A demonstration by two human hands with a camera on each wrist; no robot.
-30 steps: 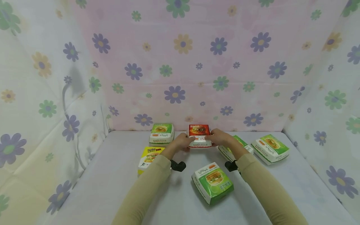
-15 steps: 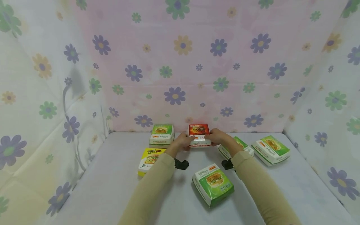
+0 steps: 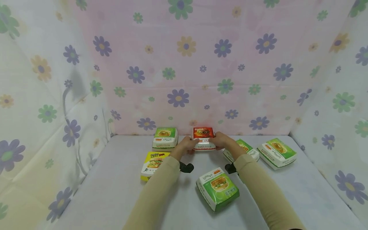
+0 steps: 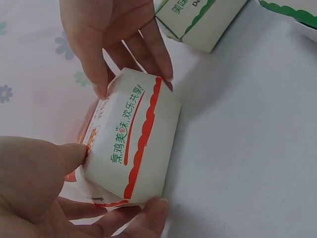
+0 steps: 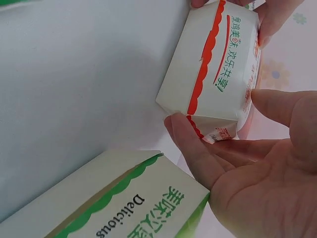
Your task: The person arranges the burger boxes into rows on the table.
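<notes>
Both hands hold a red and white burger box (image 3: 204, 143) at the back of the table, one on each side. My left hand (image 3: 186, 146) has its thumb on the top edge and its fingers curled along the side, low down, in the left wrist view. My right hand (image 5: 267, 173) grips the opposite side in the same way, thumb on top and fingertips at the lower corner. Printed on the box (image 4: 133, 139) are green characters and a red wavy band. Close by the right hand lies a green and white burger box (image 3: 244, 147), partly hidden behind the right forearm.
Left of the hands, a green burger box (image 3: 165, 138) stands behind a yellow one (image 3: 155, 163), which the left sleeve partly covers. Another green box (image 3: 217, 188) lies in front, between the forearms. At far right sits one more green box (image 3: 276, 152). A flowered cloth wall (image 3: 201, 80) rises behind.
Both wrists have drawn slightly inward, the left toward the right and the right toward the left. The hands keep their hold on the red burger box, which stays at nearly the same spot.
</notes>
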